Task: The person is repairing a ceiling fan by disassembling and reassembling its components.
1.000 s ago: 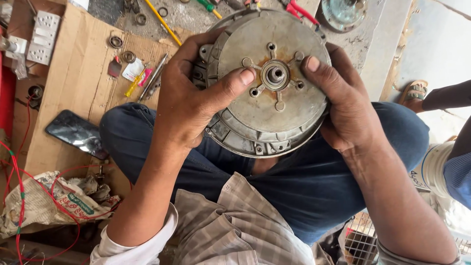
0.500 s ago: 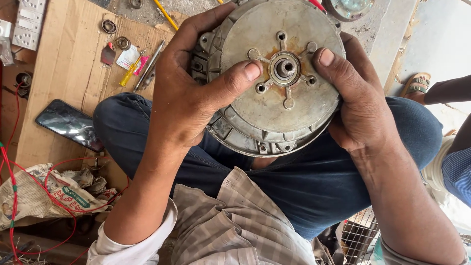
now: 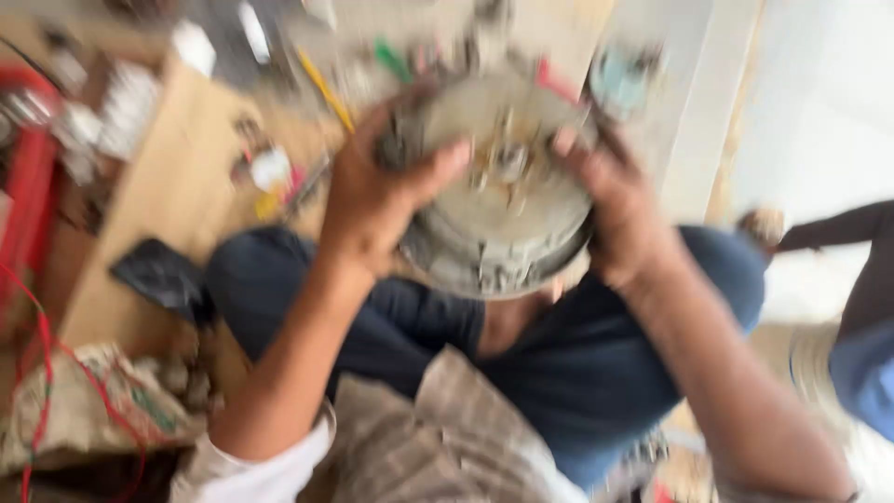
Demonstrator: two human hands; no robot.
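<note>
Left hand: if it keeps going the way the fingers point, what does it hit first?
The left hand already grips the round grey metal motor housing, thumb pointing across its face. Straight on, it would likely meet the right hand gripping the opposite rim; motion blur leaves depth unclear.

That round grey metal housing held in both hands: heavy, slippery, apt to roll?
The metal housing looks thick and rigid, so probably heavy; the left hand and right hand both grip it. Its round rim could roll if stood on edge. The blur hides surface grip.

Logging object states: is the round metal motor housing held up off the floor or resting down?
Held up: left hand and right hand clasp the motor housing above the lap.
</note>
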